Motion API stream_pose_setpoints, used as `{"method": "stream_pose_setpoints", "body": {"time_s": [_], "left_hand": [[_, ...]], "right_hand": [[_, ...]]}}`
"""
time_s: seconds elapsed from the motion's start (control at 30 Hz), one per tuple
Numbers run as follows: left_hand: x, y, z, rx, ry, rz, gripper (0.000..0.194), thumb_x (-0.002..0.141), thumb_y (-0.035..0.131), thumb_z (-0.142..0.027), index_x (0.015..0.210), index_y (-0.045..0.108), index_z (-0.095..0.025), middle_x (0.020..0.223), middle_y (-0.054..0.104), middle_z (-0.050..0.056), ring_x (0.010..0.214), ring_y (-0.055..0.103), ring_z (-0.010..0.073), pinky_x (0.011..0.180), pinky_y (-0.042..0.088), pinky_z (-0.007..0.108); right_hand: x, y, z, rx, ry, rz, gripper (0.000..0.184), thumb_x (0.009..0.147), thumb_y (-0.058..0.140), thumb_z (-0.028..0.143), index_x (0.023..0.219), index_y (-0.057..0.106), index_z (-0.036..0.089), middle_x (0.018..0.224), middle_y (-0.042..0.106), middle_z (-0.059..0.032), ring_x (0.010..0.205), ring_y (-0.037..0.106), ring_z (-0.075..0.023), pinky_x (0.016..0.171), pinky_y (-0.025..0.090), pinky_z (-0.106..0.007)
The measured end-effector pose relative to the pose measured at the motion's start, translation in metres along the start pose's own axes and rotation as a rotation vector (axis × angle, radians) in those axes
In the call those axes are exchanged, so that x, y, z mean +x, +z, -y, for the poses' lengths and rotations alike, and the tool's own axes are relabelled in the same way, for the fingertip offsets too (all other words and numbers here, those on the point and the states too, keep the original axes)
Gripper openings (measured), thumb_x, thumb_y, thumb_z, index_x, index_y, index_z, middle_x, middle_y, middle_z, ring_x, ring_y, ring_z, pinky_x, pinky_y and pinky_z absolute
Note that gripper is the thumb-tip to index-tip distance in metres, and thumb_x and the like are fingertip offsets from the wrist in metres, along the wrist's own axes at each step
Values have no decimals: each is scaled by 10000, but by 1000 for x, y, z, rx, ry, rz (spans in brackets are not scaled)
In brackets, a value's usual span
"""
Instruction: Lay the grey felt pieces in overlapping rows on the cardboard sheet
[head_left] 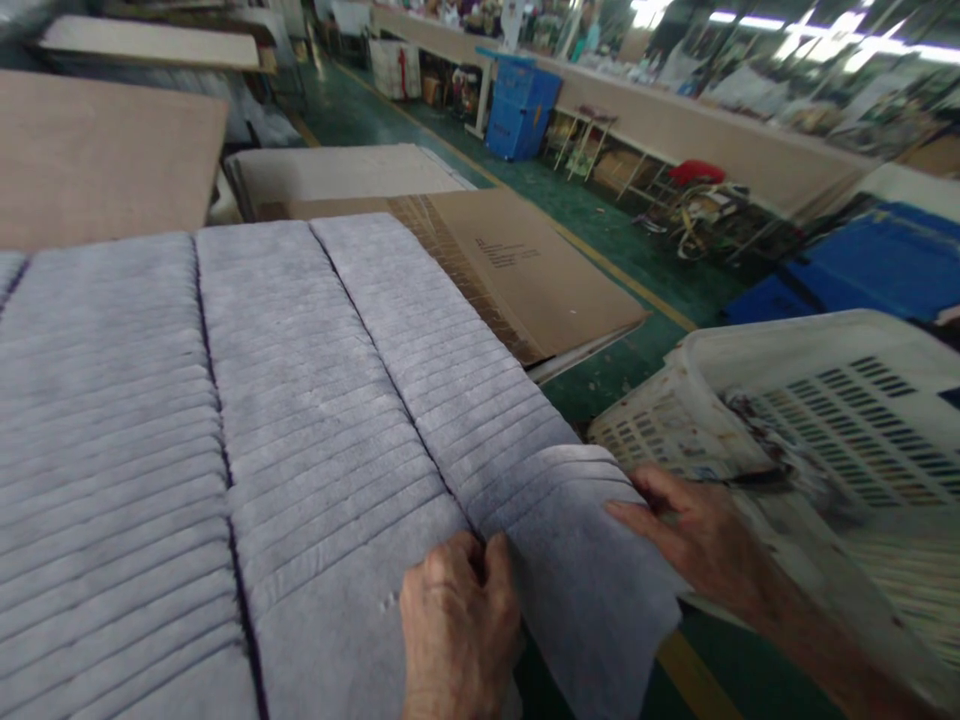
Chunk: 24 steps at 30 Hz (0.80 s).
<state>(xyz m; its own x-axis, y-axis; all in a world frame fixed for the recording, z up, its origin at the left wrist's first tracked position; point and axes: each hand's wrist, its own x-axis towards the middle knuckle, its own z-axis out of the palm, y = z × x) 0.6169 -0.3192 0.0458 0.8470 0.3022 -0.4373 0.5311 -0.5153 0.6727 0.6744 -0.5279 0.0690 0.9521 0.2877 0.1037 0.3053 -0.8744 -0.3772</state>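
Grey fuzzy fabric pieces (315,420) lie in overlapping rows, separated by dark seams, across the surface before me. Along the right-hand row, a grey fabric piece (592,580) is lifted at its right side and hangs over the edge. My right hand (682,530) pinches that piece by its right edge, thumb and fingers closed on it. My left hand (463,610) is closed near the seam between the two right rows, its fingertips pressed at the left edge of the same piece. Whether the fingertips grip fabric is hidden.
A white plastic basket (720,350) stands close on the right, with material inside. Behind the fabric lie flat cardboard sheets (525,250). Farther off are blue crates (517,105), a long workbench (675,120) and a blue covered stack (870,260). A brown board (105,150) is at left.
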Motion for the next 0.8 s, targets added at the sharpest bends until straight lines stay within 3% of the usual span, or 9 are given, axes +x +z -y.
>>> {"method": "stream_pose_setpoints", "body": {"time_s": [0.23, 0.43, 0.57, 0.67, 0.8], "left_hand": [[-5, 1, 4, 28, 91, -44, 333, 820, 413, -357, 527, 466, -209, 473, 510, 0, 457, 451, 134, 514, 268, 282], [-12, 1, 3, -46, 31, -54, 176, 819, 411, -357, 730, 476, -219, 538, 528, -1, 518, 512, 167, 555, 323, 290], [-12, -2, -1, -188, 31, -64, 80, 842, 393, -300, 843, 372, -224, 530, 502, -40, 489, 511, 151, 526, 328, 267], [-15, -4, -2, -343, 21, -91, 103, 840, 425, -321, 875, 396, -229, 476, 434, -79, 416, 436, 116, 473, 311, 239], [-36, -7, -2, -668, 73, -258, 137, 822, 472, -360, 880, 447, -238, 458, 403, -99, 383, 376, 87, 399, 276, 204]], "right_hand": [[-10, -4, 5, -58, -153, -146, 186, 840, 472, 369, 806, 579, 221, 625, 613, 23, 483, 565, -149, 452, 429, -259], [-7, -3, 10, -118, -213, -174, 180, 851, 455, 328, 793, 578, 211, 628, 625, 5, 483, 579, -160, 440, 428, -264], [-5, -4, 14, -122, -201, -159, 174, 844, 459, 302, 793, 589, 199, 598, 619, 1, 469, 575, -163, 450, 437, -269], [-4, -7, 16, -134, -205, -143, 169, 844, 452, 294, 779, 581, 205, 627, 630, -1, 492, 586, -165, 481, 459, -270], [-8, -14, 21, -159, -273, -168, 135, 862, 448, 284, 823, 564, 226, 675, 637, -2, 562, 610, -166, 514, 482, -261]]}}
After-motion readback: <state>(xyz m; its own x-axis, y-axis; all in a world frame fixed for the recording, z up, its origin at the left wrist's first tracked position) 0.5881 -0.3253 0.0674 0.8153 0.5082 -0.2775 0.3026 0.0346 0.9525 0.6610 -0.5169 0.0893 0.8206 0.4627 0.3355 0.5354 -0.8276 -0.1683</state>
